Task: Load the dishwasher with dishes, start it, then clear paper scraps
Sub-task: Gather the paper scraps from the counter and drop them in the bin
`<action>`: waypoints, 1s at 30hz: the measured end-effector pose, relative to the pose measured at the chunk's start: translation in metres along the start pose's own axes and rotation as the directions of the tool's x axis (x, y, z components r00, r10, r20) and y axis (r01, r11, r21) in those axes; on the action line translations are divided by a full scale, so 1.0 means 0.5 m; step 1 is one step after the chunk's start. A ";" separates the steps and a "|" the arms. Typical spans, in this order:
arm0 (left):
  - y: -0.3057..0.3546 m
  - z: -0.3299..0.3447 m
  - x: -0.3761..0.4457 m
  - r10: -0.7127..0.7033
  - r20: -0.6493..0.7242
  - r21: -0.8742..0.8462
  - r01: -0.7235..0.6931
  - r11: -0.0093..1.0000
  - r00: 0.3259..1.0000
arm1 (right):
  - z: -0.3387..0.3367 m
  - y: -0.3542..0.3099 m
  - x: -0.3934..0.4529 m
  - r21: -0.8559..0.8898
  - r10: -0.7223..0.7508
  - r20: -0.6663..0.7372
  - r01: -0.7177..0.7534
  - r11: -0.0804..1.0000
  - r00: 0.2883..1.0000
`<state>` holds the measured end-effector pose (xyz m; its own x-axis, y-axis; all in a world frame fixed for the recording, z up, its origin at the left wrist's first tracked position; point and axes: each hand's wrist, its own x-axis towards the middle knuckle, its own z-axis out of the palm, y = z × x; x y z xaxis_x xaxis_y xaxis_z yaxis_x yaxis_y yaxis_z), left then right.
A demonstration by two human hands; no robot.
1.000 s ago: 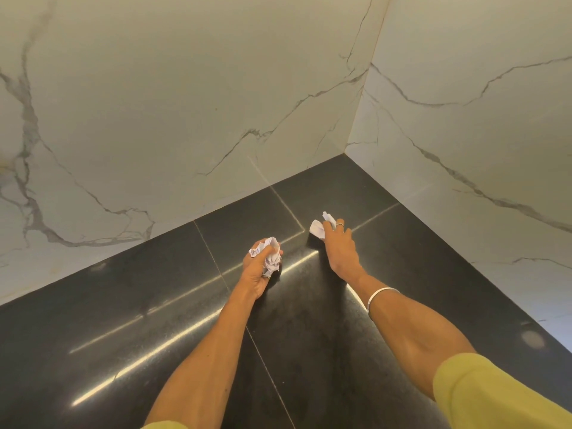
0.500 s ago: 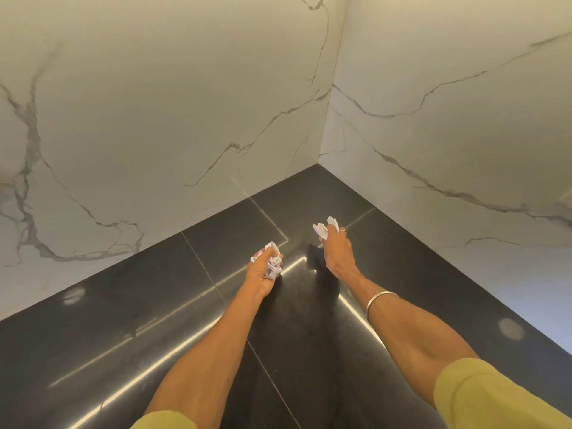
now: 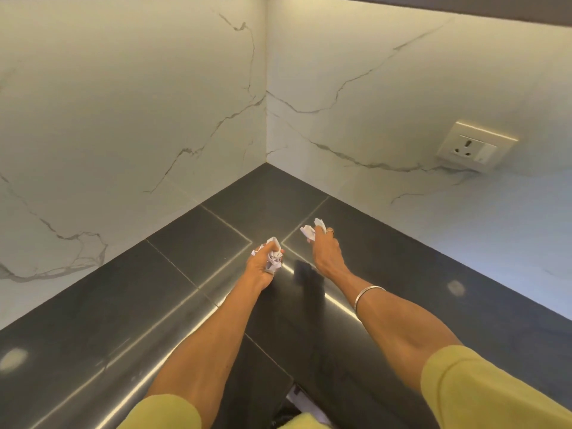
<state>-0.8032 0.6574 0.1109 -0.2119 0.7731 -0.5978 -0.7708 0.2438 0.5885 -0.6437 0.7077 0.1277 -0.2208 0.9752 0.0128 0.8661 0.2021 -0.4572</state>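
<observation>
My left hand (image 3: pixel 261 264) grips a crumpled wad of white paper scraps (image 3: pixel 274 257) just above the black countertop (image 3: pixel 123 311). To its right, my right hand (image 3: pixel 325 252) holds another small bunch of white paper scraps (image 3: pixel 312 230) in its fingertips, with a ring on one finger and a silver bangle on the wrist. Both hands hover close together near the counter's inner corner. No loose scraps show on the glossy surface around them.
White marble-look walls meet in a corner behind the counter. A wall socket (image 3: pixel 475 145) sits on the right wall. A dark cabinet underside (image 3: pixel 464 4) runs along the top right. Something white and dark (image 3: pixel 301 400) shows at the counter's front edge between my arms.
Both hands have lifted slightly off the counter with their paper. The view has tilted up, which brings the wall socket and cabinet underside into sight.
</observation>
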 end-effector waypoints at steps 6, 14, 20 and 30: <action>-0.054 0.037 -0.060 0.041 -0.019 0.080 -0.039 0.996 0.999 | -0.026 0.045 -0.087 0.038 0.103 -0.065 -0.101 0.994 0.993; -0.166 0.061 -0.131 0.078 0.003 0.279 -0.076 0.957 0.997 | -0.070 0.108 -0.228 0.063 0.241 -0.141 -0.234 0.970 0.960; -0.258 0.075 -0.200 0.133 0.080 0.525 -0.155 0.837 0.988 | -0.094 0.154 -0.331 0.022 0.284 -0.186 -0.286 0.958 0.940; -0.362 0.056 -0.332 0.152 0.082 0.557 -0.171 0.813 0.985 | -0.106 0.225 -0.493 0.053 0.317 -0.187 -0.313 0.948 0.930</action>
<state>-0.6117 0.5012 0.1190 -0.2769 0.8463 -0.4551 -0.2558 0.3916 0.8839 -0.4680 0.4949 0.1201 0.1533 0.9876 0.0331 0.8667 -0.1183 -0.4845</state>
